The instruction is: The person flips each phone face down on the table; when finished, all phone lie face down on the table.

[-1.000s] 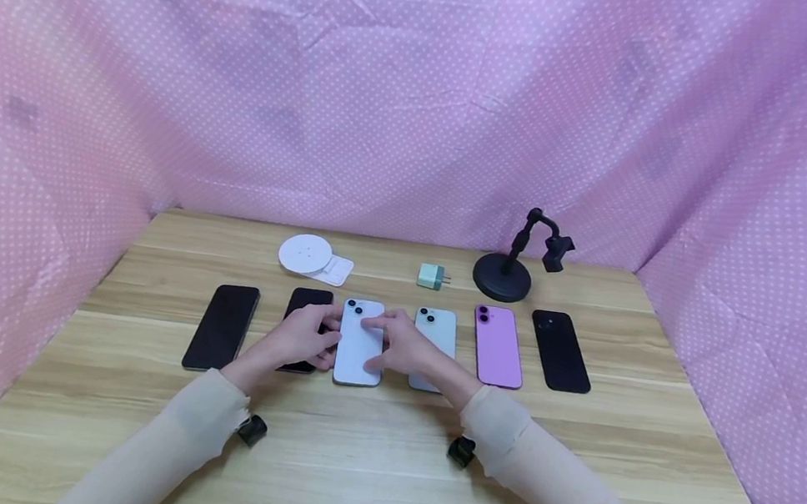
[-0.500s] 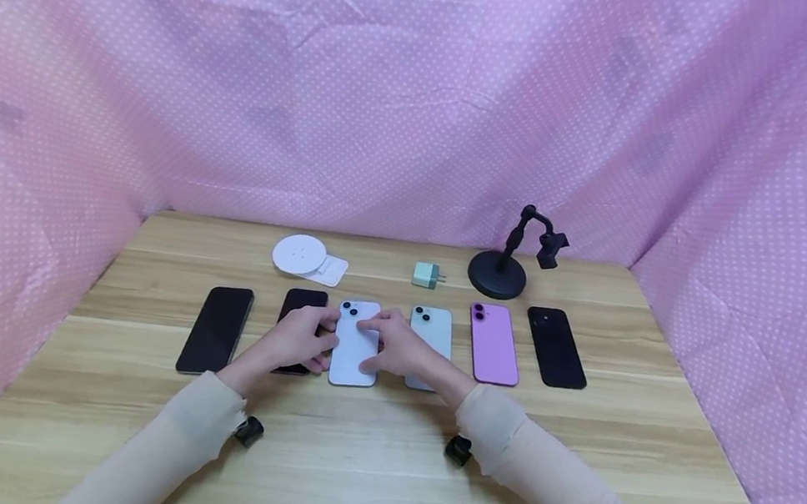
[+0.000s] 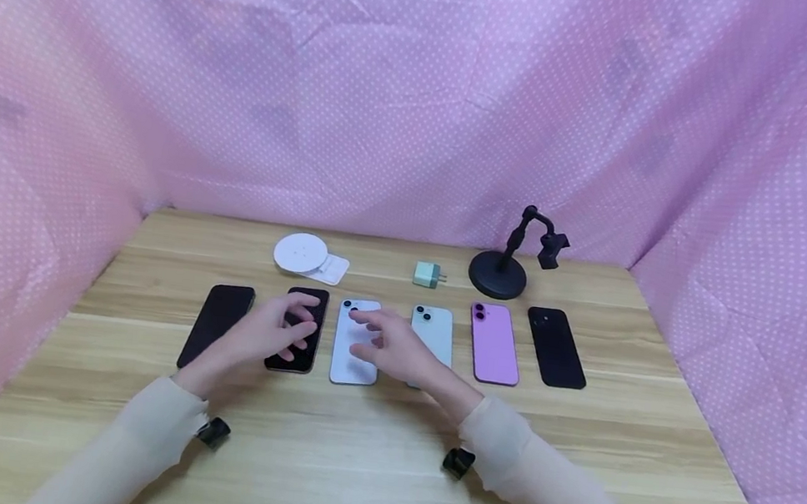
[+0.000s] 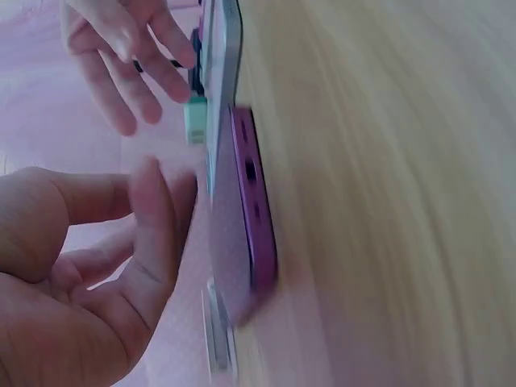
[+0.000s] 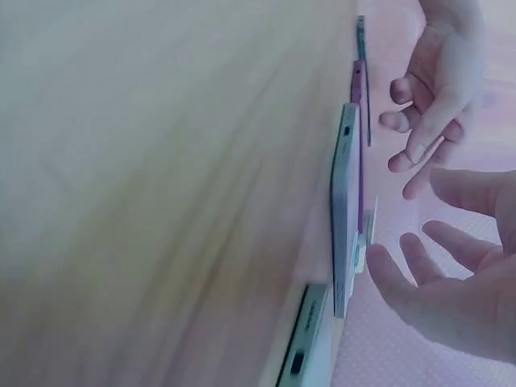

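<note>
Six-odd smartphones aside, several lie in a row across the wooden table. My left hand [image 3: 261,331] hovers over a black-screened phone [image 3: 301,361], fingers loosely bent and holding nothing; in the left wrist view that phone's purple edge [image 4: 256,201] lies beside the fingertips. To its right is a pale lavender phone [image 3: 346,363], back up with two camera lenses. Above it my right hand [image 3: 399,351] has its fingers spread, partly covering it. In the right wrist view a gap shows between the right hand's fingers and the phones' edges. A pale green phone [image 3: 441,332] is partly behind the right hand.
A black phone [image 3: 217,322] lies far left; a pink-purple phone [image 3: 495,346] and another black phone [image 3: 558,351] lie right. Behind stand a white round charging stand [image 3: 300,254], a green plug adapter [image 3: 427,274] and a black phone holder [image 3: 499,276]. Pink dotted cloth [image 3: 420,119] surrounds the table.
My left hand has moved left, away from the lavender phone to over the black-screened one. My right hand has lifted slightly off the lavender phone's right edge.
</note>
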### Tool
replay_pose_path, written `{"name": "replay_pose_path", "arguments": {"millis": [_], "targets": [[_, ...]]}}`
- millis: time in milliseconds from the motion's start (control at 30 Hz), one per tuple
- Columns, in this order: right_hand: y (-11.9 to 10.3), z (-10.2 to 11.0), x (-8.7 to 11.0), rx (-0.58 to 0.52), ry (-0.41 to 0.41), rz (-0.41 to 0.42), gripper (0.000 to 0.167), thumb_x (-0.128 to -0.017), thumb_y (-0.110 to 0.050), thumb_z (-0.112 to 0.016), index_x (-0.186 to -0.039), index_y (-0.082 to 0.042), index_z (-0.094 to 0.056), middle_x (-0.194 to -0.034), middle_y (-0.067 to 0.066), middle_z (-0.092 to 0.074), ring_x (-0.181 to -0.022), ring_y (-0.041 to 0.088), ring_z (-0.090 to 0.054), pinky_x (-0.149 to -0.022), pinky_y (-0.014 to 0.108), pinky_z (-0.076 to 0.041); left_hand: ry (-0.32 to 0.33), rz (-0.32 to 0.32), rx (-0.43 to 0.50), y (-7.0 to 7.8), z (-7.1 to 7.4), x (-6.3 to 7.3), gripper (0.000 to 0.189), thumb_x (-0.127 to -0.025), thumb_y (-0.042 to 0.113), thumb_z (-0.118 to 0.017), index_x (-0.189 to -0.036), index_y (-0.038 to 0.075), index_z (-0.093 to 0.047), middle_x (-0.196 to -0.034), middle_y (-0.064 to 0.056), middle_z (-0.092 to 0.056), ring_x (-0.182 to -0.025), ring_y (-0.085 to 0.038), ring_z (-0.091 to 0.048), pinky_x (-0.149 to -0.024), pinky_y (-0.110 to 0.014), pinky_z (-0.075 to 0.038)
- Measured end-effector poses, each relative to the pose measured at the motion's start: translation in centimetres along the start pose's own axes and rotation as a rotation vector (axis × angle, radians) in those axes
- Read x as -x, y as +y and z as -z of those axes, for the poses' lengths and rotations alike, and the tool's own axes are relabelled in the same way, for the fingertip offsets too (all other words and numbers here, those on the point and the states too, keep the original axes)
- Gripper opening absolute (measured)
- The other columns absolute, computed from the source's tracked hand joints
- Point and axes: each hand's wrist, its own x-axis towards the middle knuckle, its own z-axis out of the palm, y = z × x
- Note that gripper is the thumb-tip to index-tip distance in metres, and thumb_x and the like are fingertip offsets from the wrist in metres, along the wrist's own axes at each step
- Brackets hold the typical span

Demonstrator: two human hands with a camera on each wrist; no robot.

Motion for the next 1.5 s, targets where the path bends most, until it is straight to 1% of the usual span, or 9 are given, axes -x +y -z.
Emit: {"name": "replay_pose_path", "arguments": {"millis": [133,267,400,567,733,1033,1167,1367,1500], "targets": [[-0.7,-0.6,-0.6,-0.308,-0.035,-0.066,0.053,-0.1,-0.01,-0.065,-0.15,-0.003,-0.048,-0.15,0.014,-0.05,-0.135,0.032,-0.05,-0.11,0.041,-0.045,0.095,-0.024,-0.095,-0.8,1.7,0.6,0.045,-0.1,0.009,-0.064,-0.142,-0.002,-0.051,-0.117,-0.021,-0.065,-0.086,-0.027,-0.07,-0.061,-0.032,-0.062],[-1.3,-1.7,-1.1,-0.588,-0.057,-0.17,0.057,-0.101,-0.009,-0.063,-0.153,-0.004,-0.042,-0.155,0.013,-0.044,-0.137,0.029,-0.049,-0.113,0.04,-0.042,0.141,-0.015,-0.118,-1.7,2.8,0.9,0.046,-0.099,0.008,-0.066,-0.141,-0.004,-0.052,-0.115,-0.023,-0.065,-0.092,-0.029,-0.07,-0.063,-0.032,-0.062],[-1.7,-2.7,-1.9,-0.728,-0.072,-0.219,0.062,-0.101,-0.01,-0.062,-0.157,-0.006,-0.036,-0.16,0.014,-0.036,-0.141,0.026,-0.042,-0.114,0.04,-0.041,0.142,0.011,-0.136,-2.3,3.3,0.9,0.047,-0.098,0.009,-0.067,-0.14,-0.004,-0.051,-0.118,-0.024,-0.065,-0.096,-0.03,-0.069,-0.064,-0.031,-0.062],[-1.4,-3.2,-2.7,-0.874,-0.041,-0.294,0.066,-0.099,-0.005,-0.063,-0.158,-0.005,-0.033,-0.164,0.018,-0.025,-0.145,0.03,-0.037,-0.115,0.042,-0.038,0.069,0.081,-0.063,-2.7,3.1,0.7,0.052,-0.099,0.01,-0.066,-0.145,-0.004,-0.047,-0.121,-0.025,-0.063,-0.086,-0.025,-0.069,-0.061,-0.036,-0.063],[-1.1,-3.3,-3.0,-0.917,-0.033,-0.325,0.068,-0.099,-0.002,-0.061,-0.159,-0.005,-0.03,-0.167,0.018,-0.016,-0.148,0.03,-0.029,-0.118,0.043,-0.033,0.009,0.141,0.024,-2.9,2.8,0.5,0.054,-0.1,0.01,-0.065,-0.146,-0.006,-0.043,-0.118,-0.023,-0.063,-0.076,-0.021,-0.068,-0.06,-0.04,-0.063],[-1.3,-4.5,-3.7,-0.954,-0.106,-0.306,0.075,-0.098,0.0,-0.059,-0.161,-0.005,-0.02,-0.168,0.019,-0.009,-0.153,0.029,-0.012,-0.12,0.05,-0.028,-0.008,0.246,0.025,-3.1,2.6,1.0,0.055,-0.101,0.01,-0.064,-0.149,-0.004,-0.041,-0.105,-0.015,-0.066,-0.074,-0.019,-0.066,-0.062,-0.038,-0.063],[-1.5,-4.9,-3.9,-0.946,-0.116,-0.299,0.075,-0.098,0.001,-0.06,-0.161,-0.005,-0.02,-0.167,0.02,-0.01,-0.153,0.029,-0.012,-0.119,0.05,-0.03,0.0,0.252,-0.025,-2.9,2.4,1.3,0.053,-0.101,0.008,-0.062,-0.148,-0.004,-0.04,-0.096,-0.013,-0.064,-0.07,-0.019,-0.065,-0.06,-0.037,-0.063],[-1.7,-4.8,-3.7,-0.9,-0.139,-0.315,0.076,-0.098,-0.004,-0.063,-0.162,-0.007,-0.022,-0.167,0.018,-0.011,-0.153,0.028,-0.011,-0.118,0.046,-0.033,-0.008,0.22,-0.107,-2.3,2.1,1.5,0.051,-0.102,0.007,-0.058,-0.146,-0.007,-0.037,-0.083,-0.011,-0.064,-0.06,-0.019,-0.065,-0.054,-0.036,-0.062],[-1.8,-4.7,-3.8,-0.896,-0.14,-0.322,0.076,-0.098,-0.006,-0.063,-0.162,-0.008,-0.022,-0.167,0.018,-0.012,-0.153,0.027,-0.013,-0.117,0.045,-0.034,-0.007,0.232,-0.115,-2.2,2.1,1.5,0.051,-0.102,0.007,-0.058,-0.147,-0.006,-0.036,-0.085,-0.011,-0.064,-0.058,-0.019,-0.065,-0.053,-0.036,-0.061]]}}
